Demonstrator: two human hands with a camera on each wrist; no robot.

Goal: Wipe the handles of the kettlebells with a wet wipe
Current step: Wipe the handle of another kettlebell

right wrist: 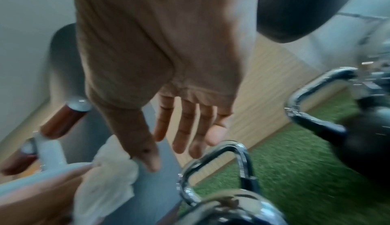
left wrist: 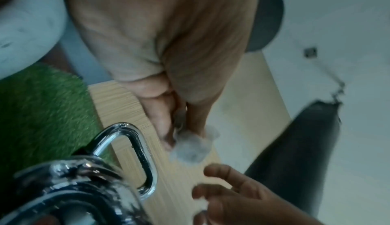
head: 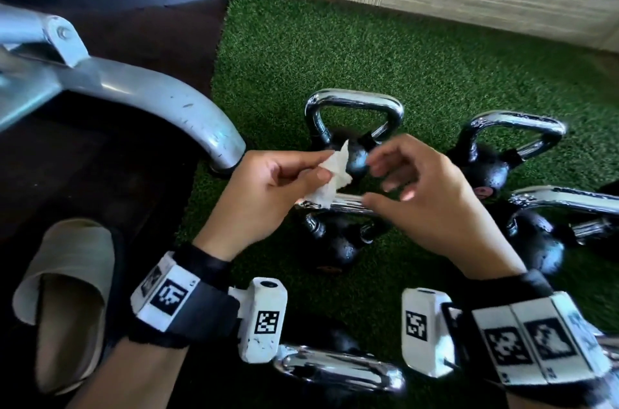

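**Wipe readied above kettlebell handle**

The left hand [head: 268, 187] is pinching the crumpled wet wipe [head: 331, 177] just above the chrome handle [head: 348, 204], presumably for regripping. The right hand [head: 422, 194], fingers loosely spread, is hovering beside it, holding nothing.

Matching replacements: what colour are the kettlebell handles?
Shiny chrome silver handles on black bodies; clearest in the head view.

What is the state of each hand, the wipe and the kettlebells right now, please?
Left hand: pinches the wipe.
Right hand: loosely curled, holds nothing.
Wipe: crumpled, above a handle.
Kettlebells: upright on the turf, ungripped.
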